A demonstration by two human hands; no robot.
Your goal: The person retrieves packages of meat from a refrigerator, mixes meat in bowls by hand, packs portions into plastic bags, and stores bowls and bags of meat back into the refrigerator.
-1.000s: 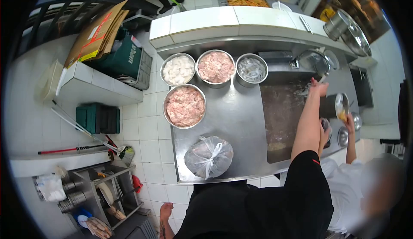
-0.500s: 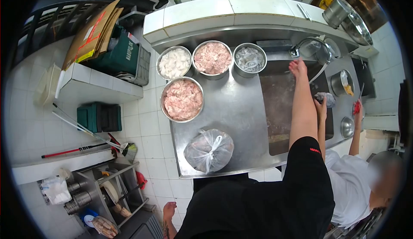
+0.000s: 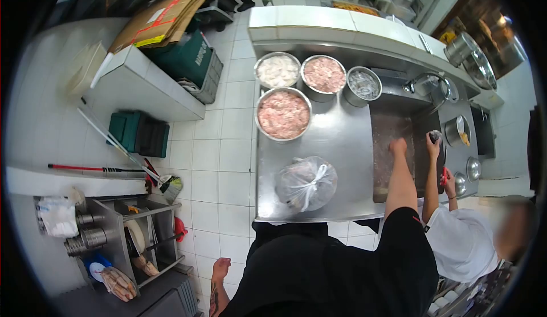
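Note:
My right hand reaches down into the steel sink, away from the tap. Its fingers are turned down and hidden, so I cannot see whether it holds anything. Low beside my body hangs my left hand, loosely curled with nothing visible in it. On the steel counter left of the sink sits a knotted clear plastic bag with unclear contents. Behind it stand round metal pots: two of pink minced meat, one of whitish pieces and one of greyish pieces.
At the sink's right side a co-worker in a white shirt holds a small dark item and a red-handled tool. Metal bowls and a pot stand beyond. Cardboard, a green bin and a rack are left.
My right hand has moved from the tap, where its fingers were spread, down into the sink. The co-worker's hands have moved closer together. The whole view has shifted.

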